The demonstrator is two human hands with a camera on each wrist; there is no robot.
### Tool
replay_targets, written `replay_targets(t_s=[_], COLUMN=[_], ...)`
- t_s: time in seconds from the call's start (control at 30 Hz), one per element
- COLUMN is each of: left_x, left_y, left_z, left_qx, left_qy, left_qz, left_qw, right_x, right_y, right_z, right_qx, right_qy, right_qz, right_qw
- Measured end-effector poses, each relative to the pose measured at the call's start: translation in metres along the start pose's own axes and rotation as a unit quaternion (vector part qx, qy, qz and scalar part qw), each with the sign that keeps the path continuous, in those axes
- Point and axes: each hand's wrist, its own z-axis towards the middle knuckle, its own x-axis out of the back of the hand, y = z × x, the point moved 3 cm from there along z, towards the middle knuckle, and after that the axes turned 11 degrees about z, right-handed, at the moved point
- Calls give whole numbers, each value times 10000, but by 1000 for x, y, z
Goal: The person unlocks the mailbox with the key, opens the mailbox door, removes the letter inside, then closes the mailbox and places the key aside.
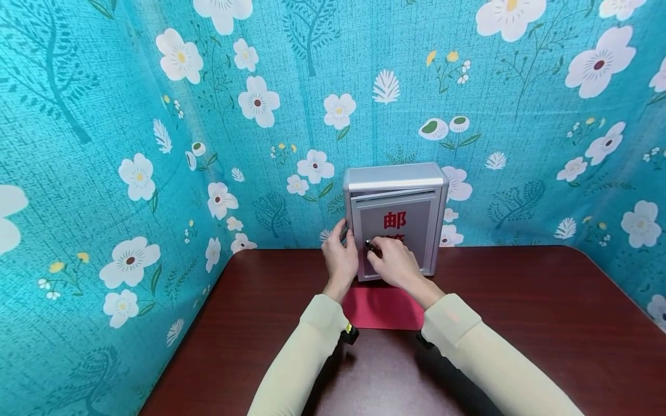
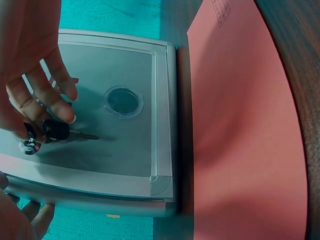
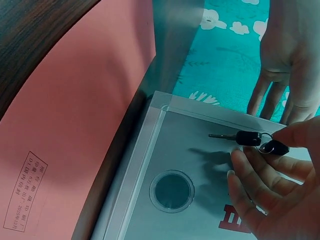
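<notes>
A silver-grey mailbox [image 1: 424,231] with red characters stands upright near the back of the table. My left hand [image 1: 340,260] rests along its left side, fingers reaching back over the edge. In front of the door my right hand [image 1: 398,263] pinches a black-headed key [image 3: 277,148] at the round lock [image 2: 30,147]. From the same ring hangs a second key [image 3: 248,138], its metal shaft loose over the door. The held key's shaft is hidden. A round clear window [image 2: 123,102] sits low on the door.
A red envelope-like paper [image 1: 385,309] with a small printed box lies on the dark wooden table [image 1: 520,323], in front of the mailbox. Behind and to the left hangs a turquoise flowered cloth [image 1: 291,104].
</notes>
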Motion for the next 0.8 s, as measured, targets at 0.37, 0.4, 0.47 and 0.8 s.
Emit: replay_targets(t_s=[0.37, 0.4, 0.47, 0.8], left_x=[-1, -1, -1, -3], left_y=[-1, -1, -1, -1], left_z=[-1, -2, -2, -1], left_qx=[-155, -145, -141, -127], left_qy=[176, 188, 210, 302], left_qz=[-97, -92, -71, 89], left_qw=[9997, 9997, 9997, 9994], right_x=[-4, -4, -5, -6], right_y=[2, 2, 3, 7], right_z=[5, 5, 6, 12], right_qx=[-15, -26, -45, -100], right_qy=[121, 116, 111, 141], right_qz=[-111, -111, -120, -282], right_qw=[9999, 9999, 9999, 9995])
